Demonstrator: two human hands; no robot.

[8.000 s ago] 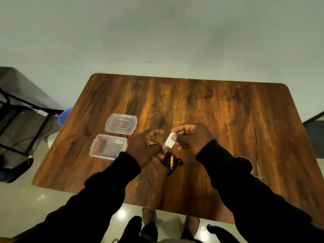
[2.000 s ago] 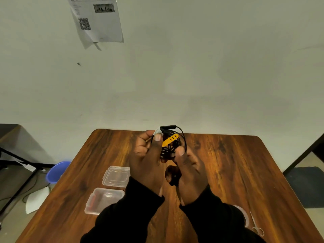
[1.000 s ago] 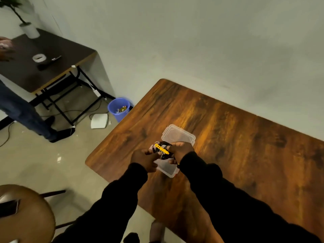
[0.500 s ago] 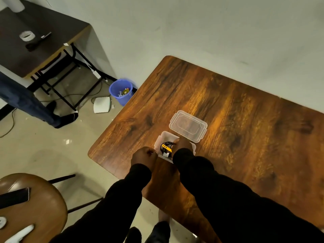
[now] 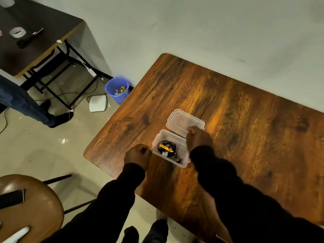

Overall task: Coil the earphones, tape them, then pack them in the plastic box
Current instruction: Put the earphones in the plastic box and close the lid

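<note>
The clear plastic box [image 5: 172, 134] stands open near the left front edge of the wooden table [image 5: 236, 116]. Inside it lie the coiled black earphones [image 5: 167, 148], with a yellow piece and a white strip of tape on them. My left hand [image 5: 138, 156] is closed against the box's left end and holds it. My right hand [image 5: 199, 139] is over the box's far right corner. Its fingertips are curled on the near edge of the clear lid [image 5: 182, 120], which lies flat just behind the box.
A blue bin [image 5: 117, 89] and a white device [image 5: 97, 103] are on the floor left of the table. Further left is a dark side table [image 5: 38, 44] with a tape roll [image 5: 17, 31], and a person's leg [image 5: 22, 102]. A round stool [image 5: 35, 211] stands at bottom left.
My right hand has let go of the coiled earphones, which now lie in the box, and has moved back to the lid. My left hand stays at the box's left end.
</note>
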